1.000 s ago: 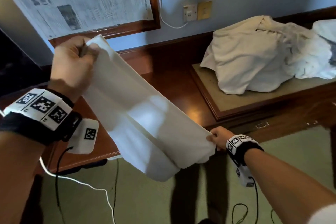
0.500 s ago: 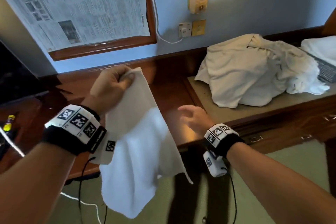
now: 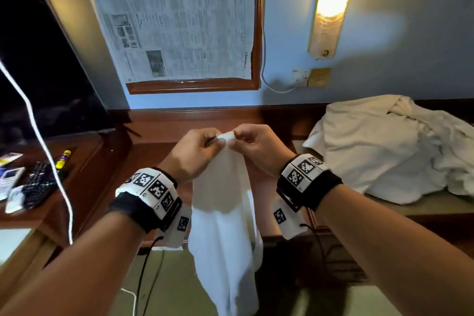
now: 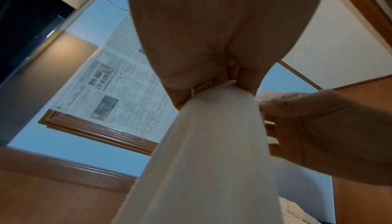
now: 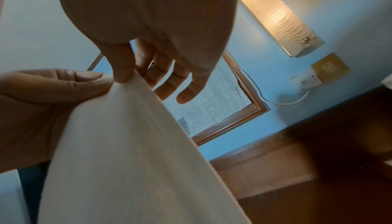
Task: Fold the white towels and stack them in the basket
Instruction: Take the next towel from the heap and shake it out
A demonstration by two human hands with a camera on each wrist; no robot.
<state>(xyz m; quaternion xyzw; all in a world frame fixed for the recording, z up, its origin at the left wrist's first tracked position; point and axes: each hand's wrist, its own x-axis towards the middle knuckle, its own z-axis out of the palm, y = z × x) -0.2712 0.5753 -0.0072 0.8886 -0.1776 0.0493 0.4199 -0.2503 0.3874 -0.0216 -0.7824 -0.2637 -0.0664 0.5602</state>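
Towel hangs in front of the person, pinched at its top by both hands held close together above the desk. Left hand has its fingers curled round the upper corner, the cloth gathered between thumb and fingers (the left wrist view shows it bunched tightly there). Right hand pinches the same top edge just beside the left, thumb against forefinger; in the right wrist view the other fingers stand loose and fairly straight, off the cloth. From the pinch the towel falls as a narrow, doubled length, past the desk edge and down toward the floor, its lower end out of the head view.

Pile of crumpled white towels lies on the raised part of the desk to the right, well apart from the hands. On the wall behind are a wooden frame covered with newspaper, a lit lamp and a socket with a white cable. A dark screen stands at the left, with remotes on the surface below it.
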